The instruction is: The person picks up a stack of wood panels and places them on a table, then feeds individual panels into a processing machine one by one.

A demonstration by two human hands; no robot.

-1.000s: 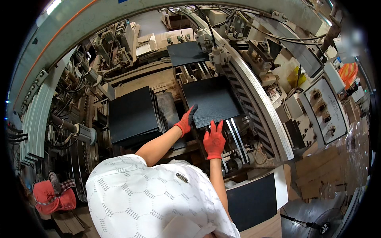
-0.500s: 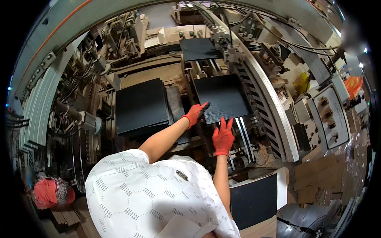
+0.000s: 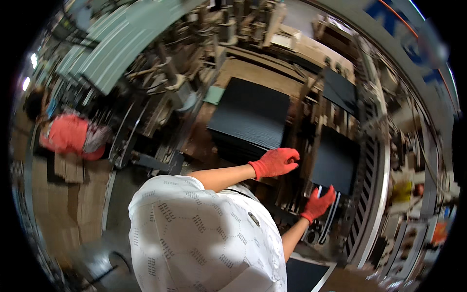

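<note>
My left hand (image 3: 276, 161), in a red glove, hovers with curled fingers just off the near right corner of a stack of black sheets (image 3: 249, 114); nothing shows in its grip. My right hand (image 3: 319, 204), also gloved in red, lies with fingers spread against the near edge of a single black sheet (image 3: 336, 160) that rests on the machine's feed bed. My white patterned shirt (image 3: 204, 233) fills the lower middle of the view.
A chain and roller track (image 3: 370, 194) runs along the right of the feed bed, with another black sheet (image 3: 340, 90) farther along it. A person in a red top (image 3: 68, 136) stands at the left beside stacked cardboard (image 3: 65, 168). A black panel (image 3: 301, 275) lies at the bottom.
My head has turned, swinging the whole view. My left hand has left the single black sheet and moved left to the stack's corner, fingers curling. My right hand stays at the sheet's near edge.
</note>
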